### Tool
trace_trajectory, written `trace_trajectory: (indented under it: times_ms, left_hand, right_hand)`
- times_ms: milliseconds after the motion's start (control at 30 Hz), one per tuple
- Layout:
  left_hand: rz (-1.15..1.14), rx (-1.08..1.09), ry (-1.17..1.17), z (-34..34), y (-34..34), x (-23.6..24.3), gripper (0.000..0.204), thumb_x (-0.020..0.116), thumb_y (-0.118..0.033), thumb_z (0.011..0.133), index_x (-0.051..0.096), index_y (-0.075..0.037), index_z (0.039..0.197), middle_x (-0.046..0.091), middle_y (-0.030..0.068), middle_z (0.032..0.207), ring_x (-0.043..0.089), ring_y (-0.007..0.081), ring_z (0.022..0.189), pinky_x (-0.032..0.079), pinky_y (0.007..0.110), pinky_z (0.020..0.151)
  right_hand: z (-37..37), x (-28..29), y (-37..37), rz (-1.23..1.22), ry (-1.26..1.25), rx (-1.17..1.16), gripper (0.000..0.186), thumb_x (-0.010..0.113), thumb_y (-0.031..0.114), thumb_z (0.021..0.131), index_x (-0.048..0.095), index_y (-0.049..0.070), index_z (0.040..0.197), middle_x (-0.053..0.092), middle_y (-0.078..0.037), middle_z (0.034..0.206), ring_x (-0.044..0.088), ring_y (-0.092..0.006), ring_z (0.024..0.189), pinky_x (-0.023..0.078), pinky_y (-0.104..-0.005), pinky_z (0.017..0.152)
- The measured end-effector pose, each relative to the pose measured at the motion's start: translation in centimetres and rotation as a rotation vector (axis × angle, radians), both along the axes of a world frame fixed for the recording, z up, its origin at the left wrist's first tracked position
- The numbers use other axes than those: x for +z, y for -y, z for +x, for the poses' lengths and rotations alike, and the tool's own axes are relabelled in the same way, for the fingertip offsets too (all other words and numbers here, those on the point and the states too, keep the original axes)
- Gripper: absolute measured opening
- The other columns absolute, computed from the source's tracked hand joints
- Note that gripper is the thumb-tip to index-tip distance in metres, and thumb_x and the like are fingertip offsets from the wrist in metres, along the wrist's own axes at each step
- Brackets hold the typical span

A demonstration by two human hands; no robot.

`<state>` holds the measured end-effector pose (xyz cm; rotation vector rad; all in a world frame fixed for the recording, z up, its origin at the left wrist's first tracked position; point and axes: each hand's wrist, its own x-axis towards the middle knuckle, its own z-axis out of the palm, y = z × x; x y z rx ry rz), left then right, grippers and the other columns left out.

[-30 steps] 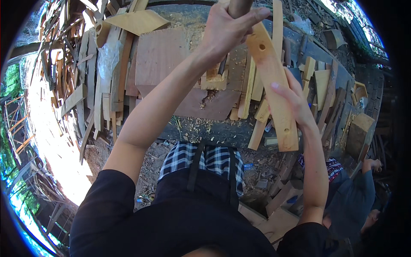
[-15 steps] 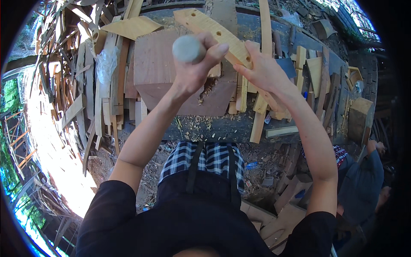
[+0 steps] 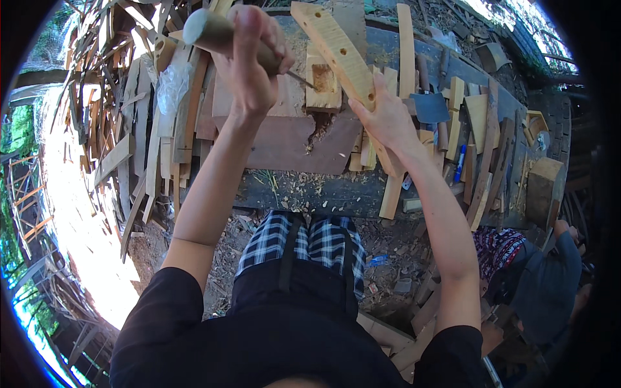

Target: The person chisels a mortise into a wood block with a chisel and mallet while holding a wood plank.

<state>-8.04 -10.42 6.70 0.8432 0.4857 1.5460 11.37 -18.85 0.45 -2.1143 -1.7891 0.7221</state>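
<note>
My left hand [image 3: 249, 64] is closed round the thick wooden handle [image 3: 207, 29] of a tool with a thin metal shaft [image 3: 294, 77], which points down-right toward a pale wooden block [image 3: 323, 97] with a carved recess. My right hand [image 3: 388, 119] grips a long light board [image 3: 336, 48] with several round holes, slanted beside that block. A large reddish-brown piece of wood [image 3: 284, 142] lies under the block, with shavings about it.
Wood strips [image 3: 149, 161] and a plastic bag [image 3: 174, 84] lie at the left. Right of my hands are more offcuts [image 3: 479, 116], a dark metal blade [image 3: 427, 108], a blue marker [image 3: 460, 161] and a chunky block [image 3: 543, 187]. Another person [image 3: 543, 291] is low at the right.
My left hand has moved left and down from the top middle, with the tool now tilted. The board has swung to a slant, and my right hand has moved left and up along it.
</note>
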Motion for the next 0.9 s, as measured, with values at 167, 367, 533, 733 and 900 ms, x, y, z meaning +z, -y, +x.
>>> trace_trajectory:
  times_ms: [167, 367, 533, 733, 900]
  left_hand:
    - [0.310, 0.102, -0.285, 2.4, -1.7, -1.3, 0.047, 0.064, -0.048, 0.088, 0.049, -0.003, 0.085, 0.046, 0.0035, 0.055, 0.045, 0.0125, 0.039, 0.040, 0.027, 0.035]
    - [0.356, -0.113, -0.326, 3.8, -1.1, -2.8, 0.035, 0.059, -0.031, 0.092, 0.050, 0.000, 0.079, 0.054, 0.0084, 0.054, 0.052, 0.0132, 0.041, 0.044, 0.027, 0.039]
    - [0.425, -0.167, -0.476, 4.7, -0.8, -3.2, 0.019, 0.068, -0.016, 0.083, 0.060, -0.003, 0.072, 0.056, 0.0003, 0.055, 0.053, 0.0087, 0.050, 0.043, 0.025, 0.046]
    - [0.664, -0.034, -0.626, 6.8, 0.1, -3.3, 0.012, 0.067, -0.008, 0.078, 0.058, -0.001, 0.074, 0.055, 0.0034, 0.057, 0.058, 0.0107, 0.050, 0.043, 0.025, 0.044]
    - [0.814, -0.128, -0.741, 8.4, 2.1, -3.8, 0.025, 0.075, -0.021, 0.064, 0.058, -0.012, 0.081, 0.061, 0.0042, 0.067, 0.062, 0.0282, 0.059, 0.049, 0.035, 0.051]
  right_hand:
    - [-0.4, -0.8, 0.3, 0.029, -0.090, -0.041, 0.056, 0.060, 0.038, 0.085, 0.037, 0.005, 0.124, 0.065, -0.030, 0.092, 0.062, -0.0482, 0.090, 0.049, -0.0524, 0.079]
    - [-0.6, -0.4, 0.2, -0.057, -0.159, -0.088, 0.070, 0.061, 0.042, 0.086, 0.033, 0.001, 0.135, 0.064, -0.031, 0.100, 0.061, -0.0475, 0.097, 0.048, -0.0491, 0.084]
    - [-0.5, -1.4, 0.6, 0.056, -0.259, -0.104, 0.055, 0.062, 0.037, 0.084, 0.038, 0.003, 0.121, 0.065, -0.029, 0.089, 0.063, -0.0474, 0.088, 0.050, -0.0507, 0.077]
    - [0.6, -0.2, 2.2, 0.100, -0.340, -0.170, 0.054, 0.065, 0.034, 0.085, 0.041, 0.002, 0.121, 0.066, -0.022, 0.092, 0.064, -0.0427, 0.089, 0.051, -0.0458, 0.078]
    - [0.5, 6.3, 8.8, 0.518, -0.570, -0.542, 0.050, 0.059, 0.014, 0.088, 0.035, -0.003, 0.129, 0.052, -0.019, 0.116, 0.056, -0.0251, 0.102, 0.047, -0.0368, 0.086]
